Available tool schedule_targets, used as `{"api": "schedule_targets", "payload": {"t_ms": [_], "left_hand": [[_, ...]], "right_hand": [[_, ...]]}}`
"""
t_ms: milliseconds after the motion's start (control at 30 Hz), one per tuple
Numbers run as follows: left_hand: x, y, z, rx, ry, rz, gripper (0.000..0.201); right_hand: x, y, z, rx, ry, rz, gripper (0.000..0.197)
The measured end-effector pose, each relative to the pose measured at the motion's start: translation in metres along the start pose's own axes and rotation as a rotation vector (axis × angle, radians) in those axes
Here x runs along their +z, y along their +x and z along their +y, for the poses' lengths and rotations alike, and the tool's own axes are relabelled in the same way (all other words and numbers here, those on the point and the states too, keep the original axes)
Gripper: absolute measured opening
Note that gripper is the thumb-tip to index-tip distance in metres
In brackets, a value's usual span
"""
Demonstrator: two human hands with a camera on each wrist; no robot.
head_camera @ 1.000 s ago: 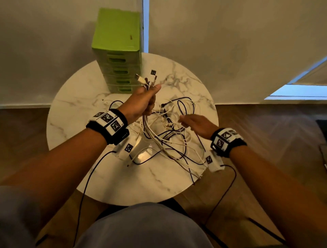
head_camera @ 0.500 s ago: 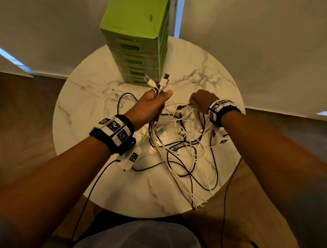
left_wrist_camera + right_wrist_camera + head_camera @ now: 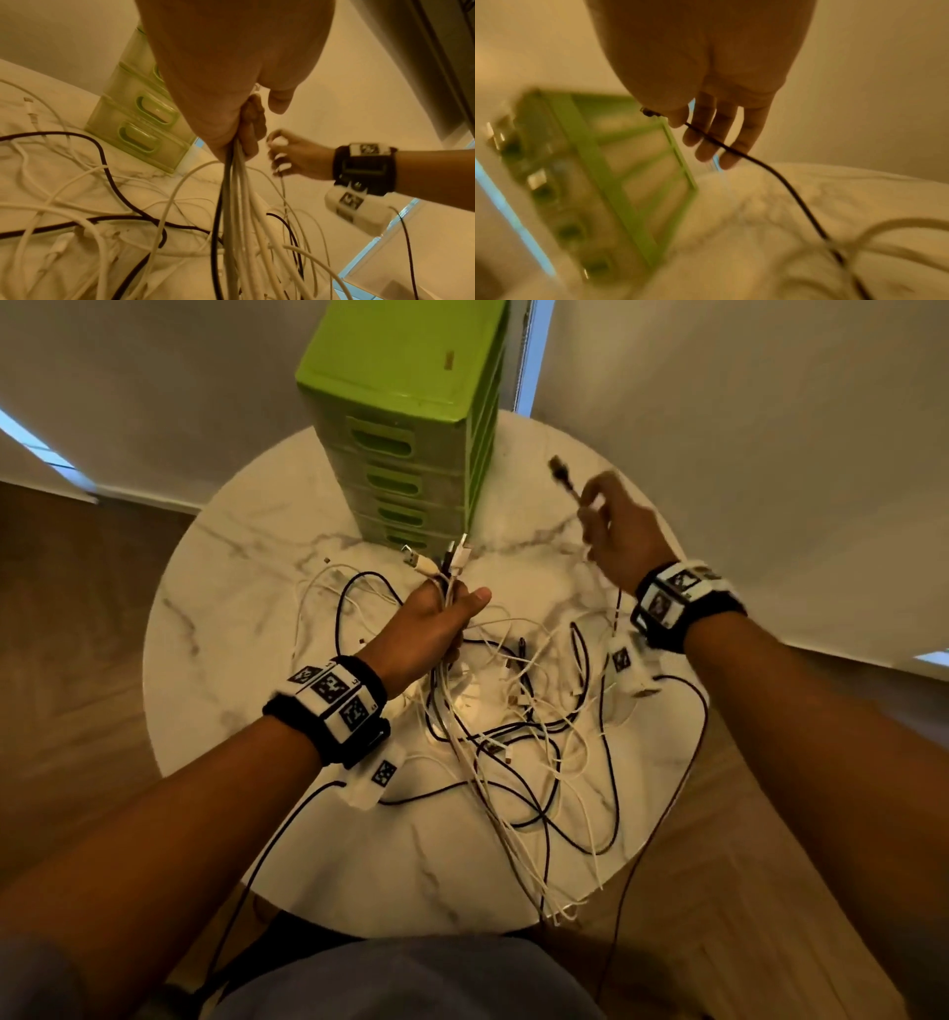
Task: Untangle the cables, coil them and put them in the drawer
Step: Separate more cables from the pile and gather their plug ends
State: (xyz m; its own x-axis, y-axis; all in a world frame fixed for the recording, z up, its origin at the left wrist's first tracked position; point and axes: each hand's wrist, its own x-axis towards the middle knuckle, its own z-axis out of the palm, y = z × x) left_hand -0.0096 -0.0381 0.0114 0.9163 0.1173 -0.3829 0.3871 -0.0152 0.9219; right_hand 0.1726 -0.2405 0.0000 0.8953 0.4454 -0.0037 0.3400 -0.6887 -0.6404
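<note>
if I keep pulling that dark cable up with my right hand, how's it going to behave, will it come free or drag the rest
Probably floppy: the dark cable sags in a curve below the right hand. It likely drags neighbours, since it runs down into the tangle on the table. It looks light; a loose pinch holds it.

- Cables [image 3: 513, 737]: white and black, tangled on the marble table, several ends bunched upright.
- Drawer unit [image 3: 405, 428]: green, all drawers closed.
</note>
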Motion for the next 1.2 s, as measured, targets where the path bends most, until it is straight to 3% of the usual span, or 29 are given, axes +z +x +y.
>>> {"api": "schedule_targets", "payload": {"t_ms": [133,200,267,367,500,600,700,900,1033,1200], "left_hand": [[0.002,-0.001,-0.005,-0.009,-0.153,0.01,0.03],[0.005,-0.005,-0.002,-0.02,-0.246,0.006,0.027],[0.007,-0.011,0.003,-0.022,-0.364,-0.031,0.024],[0.008,-0.021,0.01,0.025,-0.383,-0.071,0.031],[0.005,-0.036,0.011,0.014,-0.341,-0.034,0.081],[-0.001,-0.047,0.008,0.005,-0.237,-0.024,0.065],[-0.006,-0.061,0.011,0.079,-0.125,-0.001,0.048],[-0.021,-0.075,0.015,0.144,-0.192,0.011,0.042],[-0.035,-0.075,0.028,0.215,-0.251,0.052,0.048],[-0.054,-0.076,0.053,0.283,-0.461,0.005,0.042]], "right_hand": [[-0.047,-0.008,-0.063,0.017,0.383,0.252,0.009],[-0.05,-0.029,-0.093,0.042,0.626,0.25,0.018],[-0.037,-0.066,-0.12,0.034,0.704,0.187,0.022],[0.002,-0.119,-0.141,0.004,0.565,0.045,0.021],[0.048,-0.154,-0.151,-0.008,0.463,0.069,0.017],[0.059,-0.166,-0.16,0.073,0.482,0.132,0.011],[0.063,-0.176,-0.165,0.132,0.422,0.1,0.016],[0.068,-0.194,-0.138,0.054,-0.275,-0.06,0.043],[0.057,-0.2,-0.119,0.111,-0.203,-0.169,0.061],[0.046,-0.208,-0.101,0.167,-0.175,-0.193,0.052]]}}
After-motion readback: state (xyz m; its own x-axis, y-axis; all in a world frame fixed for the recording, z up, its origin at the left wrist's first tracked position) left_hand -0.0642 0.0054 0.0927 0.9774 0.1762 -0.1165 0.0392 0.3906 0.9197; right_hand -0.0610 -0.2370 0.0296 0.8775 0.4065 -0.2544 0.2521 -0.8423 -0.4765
